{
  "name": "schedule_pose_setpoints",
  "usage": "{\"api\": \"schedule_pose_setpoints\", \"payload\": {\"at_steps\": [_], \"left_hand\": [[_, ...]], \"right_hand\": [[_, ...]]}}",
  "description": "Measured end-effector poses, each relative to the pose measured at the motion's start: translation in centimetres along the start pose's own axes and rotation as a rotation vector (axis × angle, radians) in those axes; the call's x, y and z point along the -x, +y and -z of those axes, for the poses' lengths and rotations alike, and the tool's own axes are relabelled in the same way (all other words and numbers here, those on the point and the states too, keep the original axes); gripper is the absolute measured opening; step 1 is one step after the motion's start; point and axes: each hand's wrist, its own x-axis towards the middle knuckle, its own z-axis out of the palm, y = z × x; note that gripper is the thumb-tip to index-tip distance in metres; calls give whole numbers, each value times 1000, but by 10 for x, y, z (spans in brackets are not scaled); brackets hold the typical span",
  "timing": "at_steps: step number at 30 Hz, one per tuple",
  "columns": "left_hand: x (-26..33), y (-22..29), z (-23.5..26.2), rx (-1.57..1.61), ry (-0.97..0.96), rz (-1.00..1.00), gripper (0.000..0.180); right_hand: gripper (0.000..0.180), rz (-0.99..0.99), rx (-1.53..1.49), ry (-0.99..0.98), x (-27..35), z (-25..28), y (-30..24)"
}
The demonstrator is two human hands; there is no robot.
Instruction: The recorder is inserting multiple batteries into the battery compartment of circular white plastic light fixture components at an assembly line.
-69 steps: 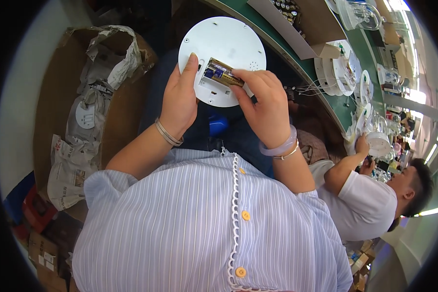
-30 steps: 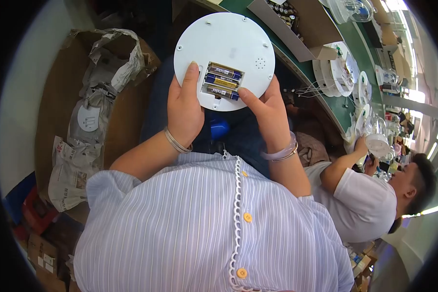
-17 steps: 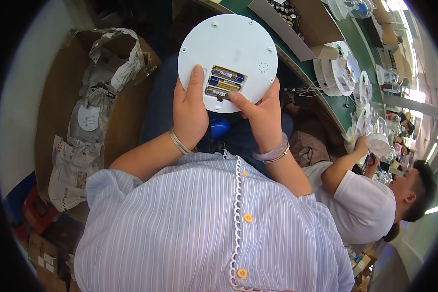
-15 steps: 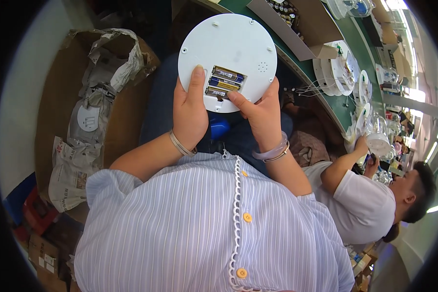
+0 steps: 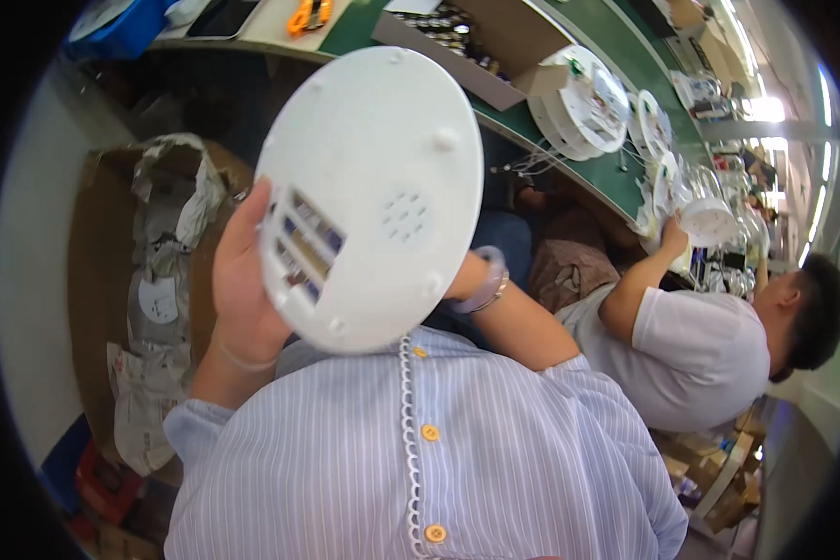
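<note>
I hold a round white plastic housing point(image 5: 373, 140) up in front of me, tilted and slightly blurred. Its face has a ring of small holes and an uncovered battery compartment with cylindrical batteries point(image 5: 305, 246) in it. My left hand point(image 5: 245, 280) is closed on the housing's left edge, beside the compartment, its thumb along the rim. At the lower right edge, my right hand point(image 5: 469, 278) passes behind the housing. The fingers of that hand are hidden, so its grip does not show.
A cardboard box of batteries point(image 5: 481, 42) stands on the green bench point(image 5: 616, 187), near white round assemblies point(image 5: 579, 117) with wires. On my left is a large carton point(image 5: 103, 308) with wrapping. A co-worker point(image 5: 681, 345) sits to my right. An orange cutter point(image 5: 310, 17) lies at the far edge.
The housing has come closer and lower, turned and tilted. My right thumb has left the batteries, and that hand has gone behind the housing. The view has shifted, showing more bench.
</note>
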Motion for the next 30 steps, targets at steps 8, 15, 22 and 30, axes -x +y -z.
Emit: {"api": "schedule_pose_setpoints", "payload": {"at_steps": [8,15,22,30], "left_hand": [[32,8,-35,109,-366,-230,54],[40,-8,-54,-75,-547,-435,48],[47,-8,-33,-462,-457,-792,40],[39,-21,-35,-416,-553,-853,39]], "right_hand": [[21,-270,-845,-385,24,-13,-28],[21,-316,-710,-294,43,-6,-42],[20,-375,-448,-168,46,2,-32],[17,-185,-680,-225,48,-8,-31]]}}
